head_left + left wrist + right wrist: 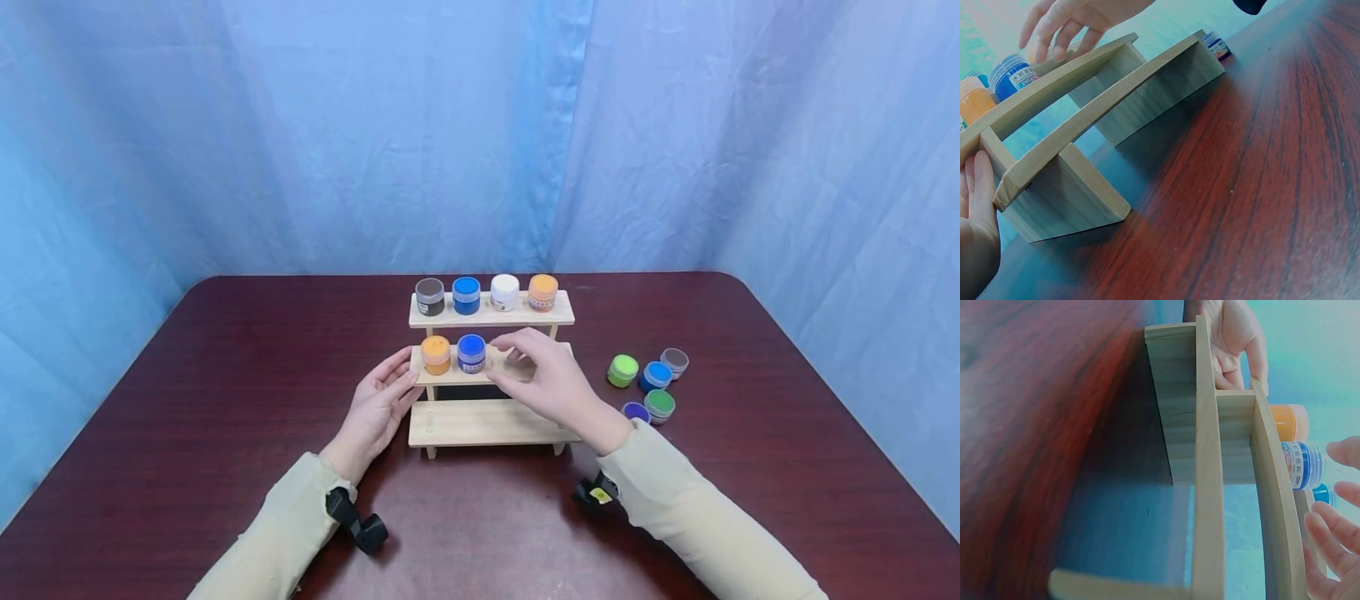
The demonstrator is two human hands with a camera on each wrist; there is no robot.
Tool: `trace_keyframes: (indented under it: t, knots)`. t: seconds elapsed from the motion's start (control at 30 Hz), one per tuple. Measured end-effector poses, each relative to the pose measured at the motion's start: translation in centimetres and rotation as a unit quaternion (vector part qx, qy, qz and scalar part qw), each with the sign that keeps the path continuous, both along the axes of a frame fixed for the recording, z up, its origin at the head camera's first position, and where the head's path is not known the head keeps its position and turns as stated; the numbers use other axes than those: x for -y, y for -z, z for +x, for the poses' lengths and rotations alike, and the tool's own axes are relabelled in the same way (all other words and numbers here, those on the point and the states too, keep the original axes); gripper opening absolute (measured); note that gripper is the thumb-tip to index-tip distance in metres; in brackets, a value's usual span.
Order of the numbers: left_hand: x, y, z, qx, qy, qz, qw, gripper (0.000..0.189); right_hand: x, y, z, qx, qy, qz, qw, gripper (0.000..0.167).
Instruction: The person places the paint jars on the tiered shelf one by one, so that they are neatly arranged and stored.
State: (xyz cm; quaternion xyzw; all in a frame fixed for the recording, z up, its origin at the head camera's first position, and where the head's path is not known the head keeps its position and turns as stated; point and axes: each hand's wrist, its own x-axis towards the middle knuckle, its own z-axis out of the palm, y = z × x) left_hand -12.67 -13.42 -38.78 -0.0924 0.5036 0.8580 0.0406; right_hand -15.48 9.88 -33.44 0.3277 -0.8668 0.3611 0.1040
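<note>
A three-tier wooden stand stands on the table. My left hand grips the left end of its middle shelf, thumb at the front edge and fingers around the end, as the right wrist view also shows. On that shelf sit an orange paint jar and, to its right, a dark blue paint jar. Just right of the blue jar, my right hand hovers over the shelf with thumb and fingers spread apart. In the right wrist view its fingertips are a little off the blue jar's lid.
Along the top shelf stand a dark grey jar, a blue one, a white one and an orange one. Right of the stand, several jars lie grouped, including a light green jar. Behind the table hangs a blue curtain.
</note>
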Motion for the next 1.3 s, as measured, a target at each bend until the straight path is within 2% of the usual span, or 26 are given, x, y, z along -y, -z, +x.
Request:
trace_keyframes:
  t: [0.13, 0.3, 0.53, 0.7, 0.93, 1.07, 1.3]
  knots:
    - [0.0, 0.0, 0.0, -0.001, 0.001, 0.0, 1.0, 0.051, -0.9, 0.1, 0.4, -0.007, -0.004, 0.011, 0.9999, 0.032]
    - [0.0, 0.0, 0.0, -0.006, 0.004, -0.002, 1.0, 0.051, -1.9, 0.0, 0.8, 0.005, 0.001, 0.021, 0.9998, 0.034]
    - [0.0, 0.0, 0.0, -0.004, 0.004, 0.005, 1.0, 0.052, -3.9, 0.2, 1.5, 0.013, 0.002, 0.009, 0.9999, 0.034]
    - [0.0, 0.0, 0.0, -0.004, 0.004, -0.002, 1.0, 0.052, -5.5, 0.4, 1.7, -0.012, 0.006, 0.009, 0.9999, 0.035]
    - [0.0, -0.1, -0.1, 0.002, 0.001, 0.0, 1.0, 0.052, -8.1, 1.1, 1.6, -0.068, 0.035, 0.025, 0.9968, 0.034]
    - [0.0, -0.1, -0.1, 0.001, 0.004, 0.001, 1.0, 0.052, -9.9, 1.2, 1.5, -0.068, 0.061, 0.031, 0.9953, 0.032]
    - [0.0, 0.0, -0.1, 0.0, 0.002, 0.002, 1.0, 0.052, -12.8, 1.1, 1.2, -0.067, 0.098, 0.104, 0.9875, 0.035]
